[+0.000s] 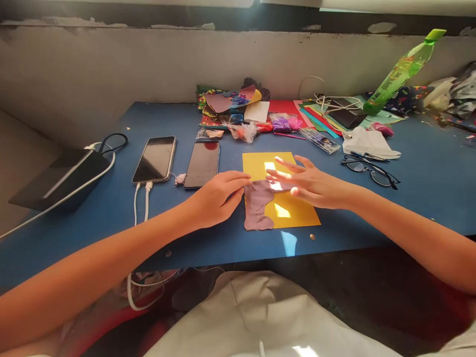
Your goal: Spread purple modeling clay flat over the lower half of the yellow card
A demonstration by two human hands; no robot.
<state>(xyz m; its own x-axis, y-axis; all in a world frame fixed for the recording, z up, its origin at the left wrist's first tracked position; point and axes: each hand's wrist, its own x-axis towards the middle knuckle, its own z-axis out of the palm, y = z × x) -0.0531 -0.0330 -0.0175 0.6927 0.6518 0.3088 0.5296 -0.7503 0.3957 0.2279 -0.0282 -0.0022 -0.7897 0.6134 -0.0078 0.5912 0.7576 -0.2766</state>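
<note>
A yellow sheet of card [293, 214] lies on the blue table near its front edge. Flattened grey-purple modelling clay [257, 206] covers its left side, with a strip running rightward across the middle. My left hand [220, 198] rests at the card's left edge, its fingers stretched out and their tips touching the clay's upper left part. Over the card's right half is my right hand [310, 184], fingers spread, holding nothing. It hides part of the clay strip; whether its fingertips touch the surface I cannot tell.
Two phones [154, 159] [203, 164] lie left of the card, one with white cables. Black glasses [372, 171] sit to the right. Behind are clay packets [284, 122], coloured papers [320, 119] and a leaning green bottle [401, 74]. A black box-like object [59, 176] stands far left.
</note>
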